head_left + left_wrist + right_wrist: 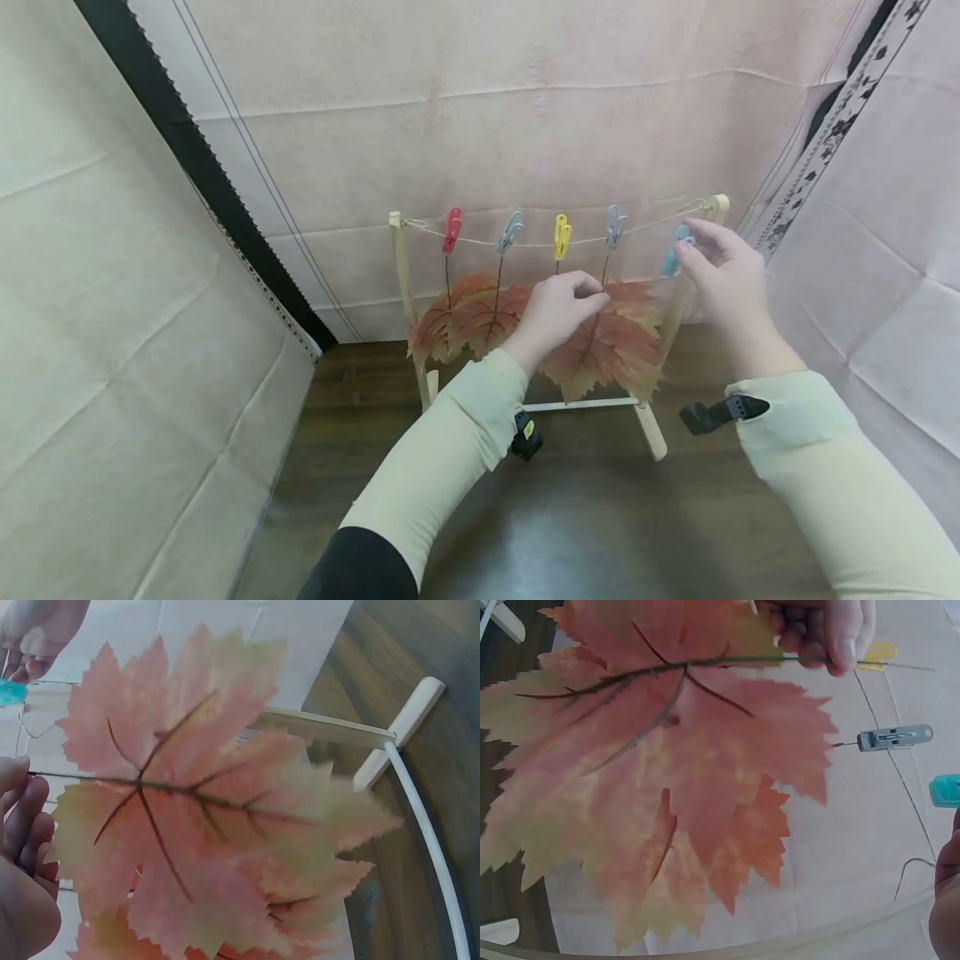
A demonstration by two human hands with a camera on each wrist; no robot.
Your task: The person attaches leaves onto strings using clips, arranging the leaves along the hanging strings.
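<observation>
My left hand [558,308] pinches the thin dark stem of an orange-red artificial maple leaf [202,787], in front of a small wooden rack. The stem's free end sticks out past the fingertips in the right wrist view. At the rack's right end, my right hand [727,283] holds a bright blue clothespin [677,252] between thumb and fingers, close to the string. Along the string [480,242] sit a red clothespin [452,230], a yellow one [562,237] and two grey-blue clothespins [510,233], gripping leaf stems. The held leaf overlaps hanging leaves [480,317].
The rack's wooden posts [402,271] carry the string, with a white bar [581,405] low between the feet [651,432]. It stands on a dark wood-grain tabletop [480,517]. Pale cloth [525,150] hangs behind and on both sides.
</observation>
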